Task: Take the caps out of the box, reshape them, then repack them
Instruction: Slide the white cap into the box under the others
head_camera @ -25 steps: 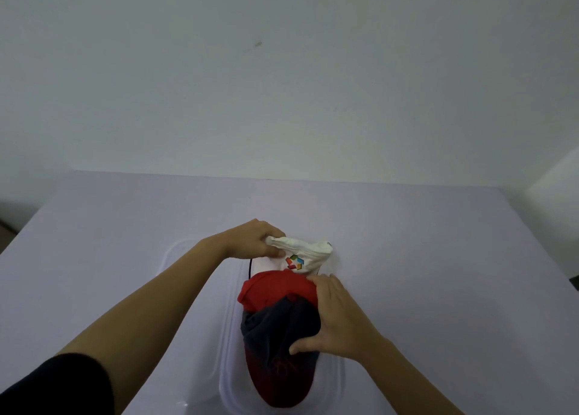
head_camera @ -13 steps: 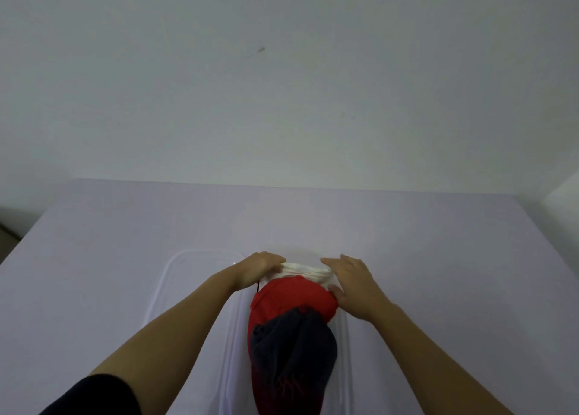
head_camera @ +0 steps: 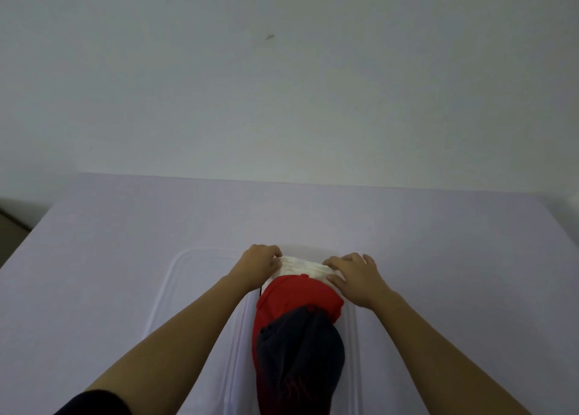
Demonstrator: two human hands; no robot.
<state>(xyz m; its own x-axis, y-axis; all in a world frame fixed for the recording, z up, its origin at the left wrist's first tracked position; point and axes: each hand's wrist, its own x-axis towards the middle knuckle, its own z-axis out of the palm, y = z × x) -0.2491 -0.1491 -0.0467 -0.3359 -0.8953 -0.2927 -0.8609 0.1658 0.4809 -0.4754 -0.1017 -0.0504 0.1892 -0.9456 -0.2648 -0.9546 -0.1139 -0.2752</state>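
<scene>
- At the far end of the clear plastic box (head_camera: 355,345), a white cap (head_camera: 302,268) lies crumpled, its long axis running left to right across the box, between the two hands.
- Left hand (head_camera: 260,266): fingers curled over the white cap's left end, apparently pinching the fabric; the grip itself is hidden beneath the knuckles.
- Right hand (head_camera: 355,278): fingers spread and nearly flat, pressing on the white cap's right end; whether it grips or only presses cannot be told.
- Both hands touch the cap, one at each end; neither is clearly nearer.
- Nearer the person, a red cap (head_camera: 297,295) overlaps the white one's near edge, and a dark navy cap (head_camera: 300,352) lies on the red. The row runs lengthwise down the box, away from the wearer.
- Materials: soft cloth, creased and collapsed on the white cap; the box is rigid, translucent, with rounded corners. A matching clear lid (head_camera: 175,286) lies just left of it on a pale lilac table (head_camera: 125,226).
- Judgement: repacking appears under way; the next move likely calls for an even downward press at both ends, or the cap may spring up.
</scene>
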